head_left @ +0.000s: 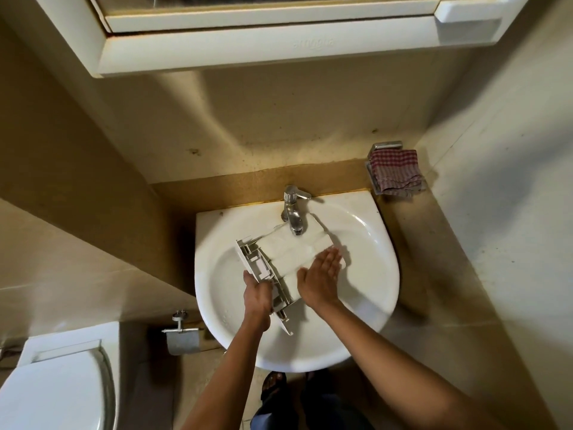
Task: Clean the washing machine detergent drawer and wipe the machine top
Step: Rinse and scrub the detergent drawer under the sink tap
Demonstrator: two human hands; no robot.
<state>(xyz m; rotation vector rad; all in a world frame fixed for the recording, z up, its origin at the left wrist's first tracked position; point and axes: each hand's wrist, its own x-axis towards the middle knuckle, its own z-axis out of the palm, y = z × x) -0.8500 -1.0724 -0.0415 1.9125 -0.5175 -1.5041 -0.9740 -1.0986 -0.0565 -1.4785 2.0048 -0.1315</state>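
The white detergent drawer (pixel 288 252) lies across the white sink (pixel 366 293), its far end under the metal tap (pixel 293 212). My left hand (pixel 259 297) grips the drawer's front panel at its near left end, fingers curled round the edge. My right hand (pixel 321 276) rests flat on the drawer's body with straight fingers pointing toward the far right. A red and white checked cloth (pixel 395 173) sits on a metal wall holder to the right of the sink.
A white cabinet (pixel 263 45) hangs on the wall above the sink. At the lower left stands a toilet (pixel 55 389), with a paper roll holder (pixel 183 333) on the wall beside it. Beige walls close in on both sides.
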